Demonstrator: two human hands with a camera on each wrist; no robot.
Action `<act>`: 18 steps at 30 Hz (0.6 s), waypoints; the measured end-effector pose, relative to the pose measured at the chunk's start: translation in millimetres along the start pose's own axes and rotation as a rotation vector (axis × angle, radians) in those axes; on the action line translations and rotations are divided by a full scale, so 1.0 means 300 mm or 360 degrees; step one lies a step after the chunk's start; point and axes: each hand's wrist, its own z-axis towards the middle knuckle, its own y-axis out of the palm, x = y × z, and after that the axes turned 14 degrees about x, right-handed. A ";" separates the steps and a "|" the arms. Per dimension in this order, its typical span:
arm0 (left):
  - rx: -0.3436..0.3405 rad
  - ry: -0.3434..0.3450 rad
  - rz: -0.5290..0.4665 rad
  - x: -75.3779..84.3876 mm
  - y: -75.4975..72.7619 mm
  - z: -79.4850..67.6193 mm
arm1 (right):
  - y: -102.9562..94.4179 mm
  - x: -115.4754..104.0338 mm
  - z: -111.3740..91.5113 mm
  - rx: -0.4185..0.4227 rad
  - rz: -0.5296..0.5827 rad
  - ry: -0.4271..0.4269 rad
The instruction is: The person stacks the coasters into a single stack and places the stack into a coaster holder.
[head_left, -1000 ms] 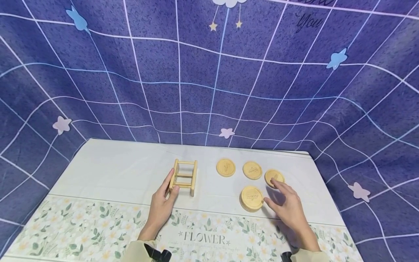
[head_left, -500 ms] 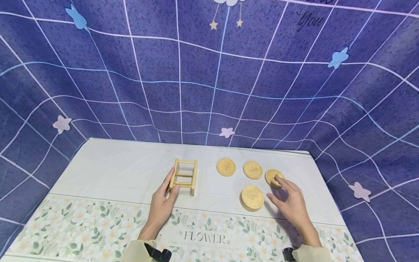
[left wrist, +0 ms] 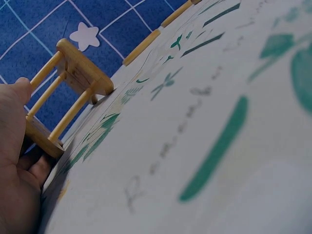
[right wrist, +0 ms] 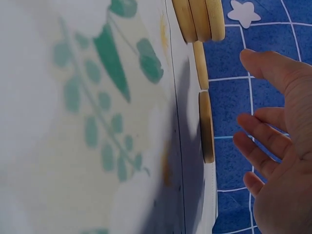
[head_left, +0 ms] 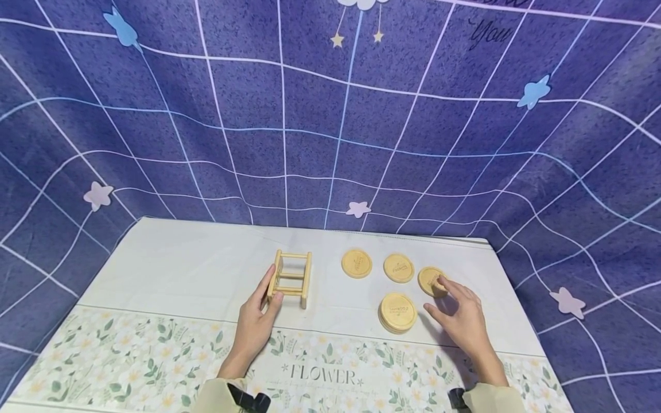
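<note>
My left hand grips the left side of a small wooden coaster rack that stands on the table. In the left wrist view, its round rungs join two end pieces, and the thumb lies by the upper end of one. My right hand hovers with spread, relaxed fingers beside a round wooden coaster, the index fingertip overlapping its edge. Left of that thumb is a coaster stack, three thick in the right wrist view. No object lies in the right palm.
Two more engraved coasters lie flat in the back row, a left one and a middle one. A floral cloth printed FLOWER covers the table's front. Behind the table hangs a blue grid-patterned curtain with star shapes.
My right hand has drawn slightly right, away from the stack and off the rightmost coaster's middle. The left hand and the rack have stayed in place.
</note>
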 end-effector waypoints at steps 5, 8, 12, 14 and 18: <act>0.0001 -0.0001 -0.0003 0.000 0.000 -0.001 | -0.002 0.003 0.011 0.0019 0.0000 0.0008; -0.0002 0.0003 -0.0001 0.002 -0.001 -0.002 | 0.000 0.008 0.012 0.0009 -0.0015 0.0034; 0.0000 0.0008 -0.0002 0.002 -0.002 -0.002 | 0.005 0.018 0.011 -0.0005 -0.0034 0.0068; 0.0004 0.0016 -0.0003 0.001 -0.002 -0.001 | 0.005 0.021 0.012 -0.0006 -0.0033 0.0078; 0.0018 0.0032 -0.0006 0.001 -0.001 -0.002 | 0.005 0.028 0.016 -0.0004 -0.0031 0.0076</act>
